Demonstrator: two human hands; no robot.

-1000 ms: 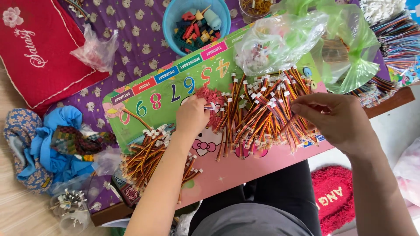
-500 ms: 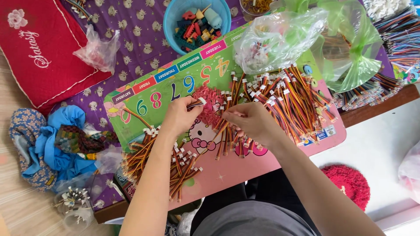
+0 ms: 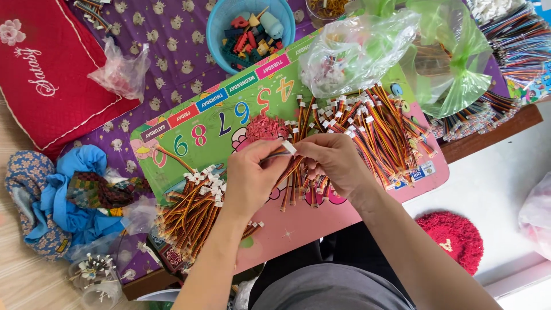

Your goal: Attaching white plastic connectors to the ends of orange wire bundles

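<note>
1. On the left of the pink and green board (image 3: pixel 241 117), a heap of striped wires (image 3: pixel 192 209) with white plugs lies in rough order, just beside the left forearm. I judge this to be the finished pile, and it is the smaller of the two.
2. The left hand (image 3: pixel 252 178) hovers over the middle of the board, palm down, wrist bent slightly inward. Its grip is pressed together, thumb and forefinger pinching one wire (image 3: pixel 275 154) close to the end.
3. The white plug (image 3: pixel 289 147) at that wire's tip sits between the two hands, above a small mound of red bits (image 3: pixel 266 126).
4. The right hand (image 3: pixel 333 163) meets the left from the other side, fingers curled in. Its grip is also closed, fingertips touching the plug end of the same wire; how firmly it pinches I cannot tell.
5. To the right spreads a much larger, looser heap of wires (image 3: pixel 373 132), fanned across the board under a clear bag (image 3: pixel 356 51). I judge these still to be worked, so most of the job remains.
6. Further bundles (image 3: pixel 516 46) lie on the tabletop at the far right.
</note>
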